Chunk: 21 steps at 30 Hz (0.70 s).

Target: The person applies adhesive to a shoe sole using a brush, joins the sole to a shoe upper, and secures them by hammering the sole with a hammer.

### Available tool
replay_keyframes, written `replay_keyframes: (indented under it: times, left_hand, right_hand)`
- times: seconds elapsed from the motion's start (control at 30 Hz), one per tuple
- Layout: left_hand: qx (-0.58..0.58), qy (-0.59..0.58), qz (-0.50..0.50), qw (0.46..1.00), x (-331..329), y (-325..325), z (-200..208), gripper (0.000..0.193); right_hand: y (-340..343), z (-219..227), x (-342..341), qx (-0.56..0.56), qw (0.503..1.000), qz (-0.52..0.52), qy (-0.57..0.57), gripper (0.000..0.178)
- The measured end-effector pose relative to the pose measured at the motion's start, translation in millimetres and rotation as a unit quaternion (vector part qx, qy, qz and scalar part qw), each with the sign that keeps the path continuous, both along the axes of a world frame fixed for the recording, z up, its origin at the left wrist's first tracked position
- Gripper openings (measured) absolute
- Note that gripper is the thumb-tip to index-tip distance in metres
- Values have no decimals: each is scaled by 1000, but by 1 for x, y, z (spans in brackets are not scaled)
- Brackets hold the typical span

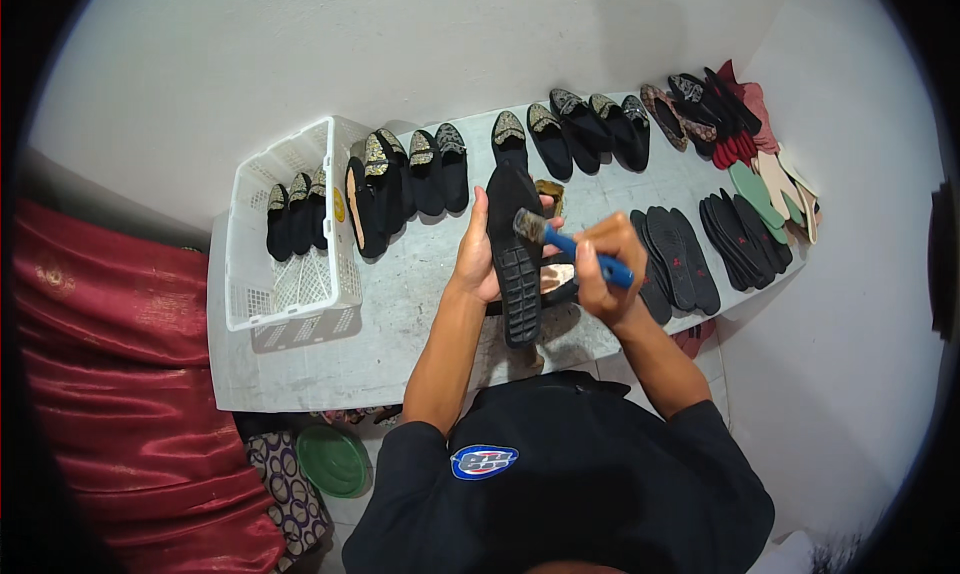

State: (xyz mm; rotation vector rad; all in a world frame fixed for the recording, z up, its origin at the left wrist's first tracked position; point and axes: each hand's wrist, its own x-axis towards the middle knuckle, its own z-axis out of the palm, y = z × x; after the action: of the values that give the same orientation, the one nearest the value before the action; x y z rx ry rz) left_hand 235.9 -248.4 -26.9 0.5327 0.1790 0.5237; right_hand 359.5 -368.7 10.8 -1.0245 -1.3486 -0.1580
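A black shoe (518, 284) is held with its ridged heel end toward me and its underside up. My left hand (476, 254) is closed around its left side, with the thumb along the edge. In my right hand (608, 269) is a blue-handled paintbrush (590, 259), gripped by its handle. Its bristles are at the middle of the sole; I cannot tell if they press on it. Behind the held shoe, partly covered, are another shoe with a pale insole (556, 279) and a yellowish-brown container (549, 192).
A white plastic basket (343, 264) holding shoes stands at the table's left. Black shoes with glittery toes (424, 174) line the far side. Black soles (672, 254), green insoles (752, 194) and red pieces (735, 151) lie right. A red curtain (130, 374) hangs left; a green basin (333, 461) sits below.
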Motion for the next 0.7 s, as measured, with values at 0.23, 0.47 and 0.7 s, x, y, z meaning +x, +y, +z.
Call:
replay_keyframes:
  times: [0.23, 0.47, 0.7]
  left_hand:
    - [-11, 0, -12, 1000, -5, -6, -1, 76]
    - [-10, -26, -18, 999, -4, 0, -14, 77]
    - [-32, -27, -24, 999, 0, -4, -9, 75]
  right_hand:
    - [-4, 6, 7, -41, 991, 12, 129, 7]
    - [-11, -10, 7, -33, 998, 38, 40, 5]
    - [-11, 8, 15, -39, 982, 17, 186, 7]
